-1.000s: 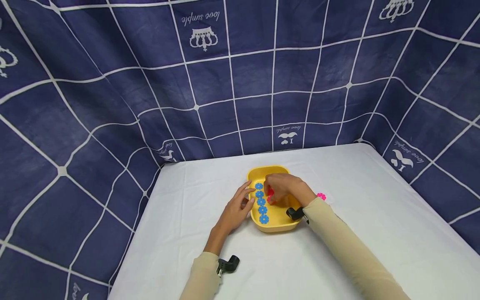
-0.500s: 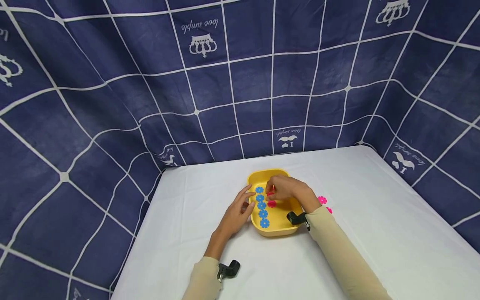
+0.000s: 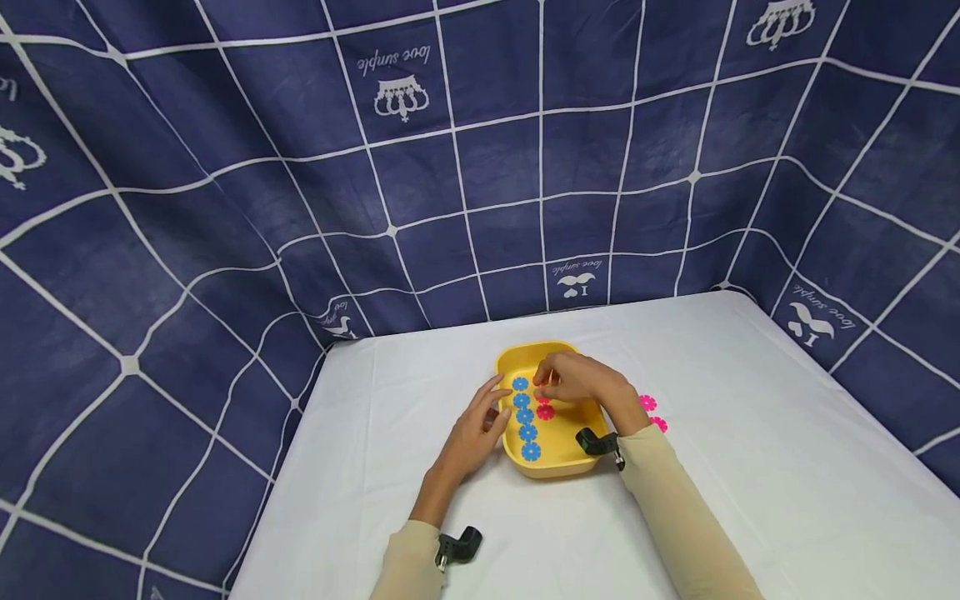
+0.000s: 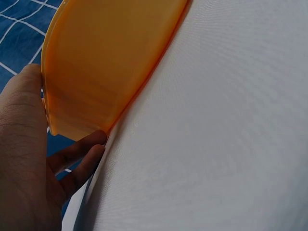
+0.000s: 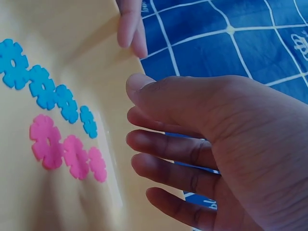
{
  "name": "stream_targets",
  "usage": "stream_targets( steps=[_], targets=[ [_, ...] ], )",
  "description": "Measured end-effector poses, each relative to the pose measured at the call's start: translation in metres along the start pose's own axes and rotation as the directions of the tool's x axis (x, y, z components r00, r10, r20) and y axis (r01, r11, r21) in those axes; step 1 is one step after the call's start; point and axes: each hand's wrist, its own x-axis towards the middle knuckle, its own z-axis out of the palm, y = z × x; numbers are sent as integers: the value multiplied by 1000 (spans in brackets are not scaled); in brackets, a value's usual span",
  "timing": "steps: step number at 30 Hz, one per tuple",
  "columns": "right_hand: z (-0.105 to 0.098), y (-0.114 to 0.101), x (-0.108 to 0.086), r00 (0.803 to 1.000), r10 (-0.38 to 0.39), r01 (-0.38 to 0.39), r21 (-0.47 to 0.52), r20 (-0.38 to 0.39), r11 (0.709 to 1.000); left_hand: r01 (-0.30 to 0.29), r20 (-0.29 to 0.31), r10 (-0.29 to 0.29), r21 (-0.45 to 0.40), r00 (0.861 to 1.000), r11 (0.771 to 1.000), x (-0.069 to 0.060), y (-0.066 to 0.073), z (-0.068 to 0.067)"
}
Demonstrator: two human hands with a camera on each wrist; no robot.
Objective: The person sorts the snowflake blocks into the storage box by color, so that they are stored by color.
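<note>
In the head view a yellow plastic tray point(image 3: 558, 472) sits on the white tabletop. Along its left side inside runs a row of several blue flower-shaped pieces point(image 3: 528, 437). Beside them lies a shorter row of pink flower-shaped pieces point(image 3: 545, 417), partly covered by my right hand point(image 3: 576, 379). The right wrist view shows that hand point(image 5: 250, 144) with loosely bent fingers and nothing between them, apart from three joined-looking pink pieces point(image 5: 39, 147). My left hand point(image 3: 467, 437) rests its fingers over the tray's left rim, its thumb near the wall; the left wrist view shows it against the outer side point(image 4: 110, 57).
Two loose pink flower pieces point(image 3: 659, 425) lie on the white tabletop point(image 3: 750, 433), right of the tray, near my right forearm. A dark blue gridded cloth point(image 3: 502, 233) hangs behind and at both sides. Each wrist carries a small black camera point(image 3: 461, 546).
My right fingertips have drawn slightly apart and off the pink row, so the nearest pink piece shows more fully. My left hand stays on the rim. The head view has shifted slightly.
</note>
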Motion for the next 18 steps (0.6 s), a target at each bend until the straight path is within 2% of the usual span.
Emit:
stream_targets(
  steps=[12, 18],
  targets=[
    [-2, -7, -6, 998, -45, 45, 14, -44, 999, -9, 0, 9, -14, 1000, 1000, 0, 1, 0],
    [-9, -5, -13, 997, -37, 38, 16, -62, 999, -1, 0, 1, -4, 1000, 1000, 0, -1, 0]
  ],
)
